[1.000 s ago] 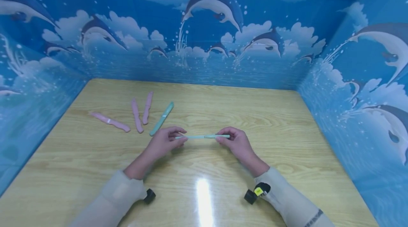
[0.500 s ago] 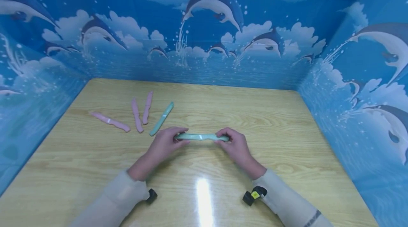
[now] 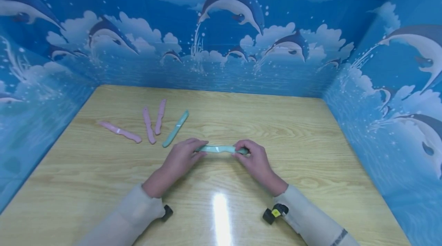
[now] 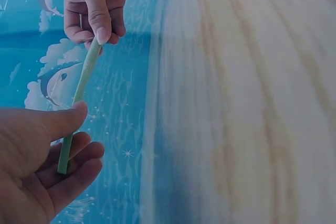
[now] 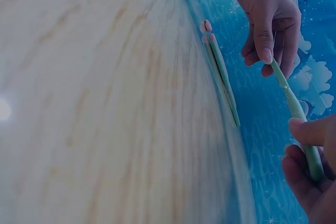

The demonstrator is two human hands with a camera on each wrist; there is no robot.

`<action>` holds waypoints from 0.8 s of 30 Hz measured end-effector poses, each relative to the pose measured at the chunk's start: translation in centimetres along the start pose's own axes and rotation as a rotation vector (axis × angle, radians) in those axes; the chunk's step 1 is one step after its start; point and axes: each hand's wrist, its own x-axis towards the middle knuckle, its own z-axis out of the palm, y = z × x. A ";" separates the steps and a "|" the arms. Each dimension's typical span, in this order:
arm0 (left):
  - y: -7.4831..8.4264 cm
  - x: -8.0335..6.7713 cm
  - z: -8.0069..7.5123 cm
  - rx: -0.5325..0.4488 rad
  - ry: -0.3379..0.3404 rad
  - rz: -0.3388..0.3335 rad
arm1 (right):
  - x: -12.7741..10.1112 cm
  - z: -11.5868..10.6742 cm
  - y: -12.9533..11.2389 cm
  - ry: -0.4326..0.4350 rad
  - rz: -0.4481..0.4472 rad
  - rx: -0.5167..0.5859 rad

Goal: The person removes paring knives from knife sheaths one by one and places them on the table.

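Wooden table (image 3: pixel 293 127) — held green knife (image 3: pixel 218 149) now turned broadside

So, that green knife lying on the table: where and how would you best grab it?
I'd probably take the green knife mid-length, from above and its right, pinching across its narrow width. It lies flat and is long and slim, so the middle should balance; the nearest pink knife lies to its left. The left hand, holding another green one, is close to its near end.
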 end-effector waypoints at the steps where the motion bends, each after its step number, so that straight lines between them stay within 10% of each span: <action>1: 0.0 0.0 0.0 0.011 -0.001 0.008 | 0.0 0.0 0.0 -0.002 -0.003 -0.007; 24: 0.4 0.2 0.1 0.026 -0.001 0.024 | 0.2 0.4 -1.1 -0.076 -0.382 -0.433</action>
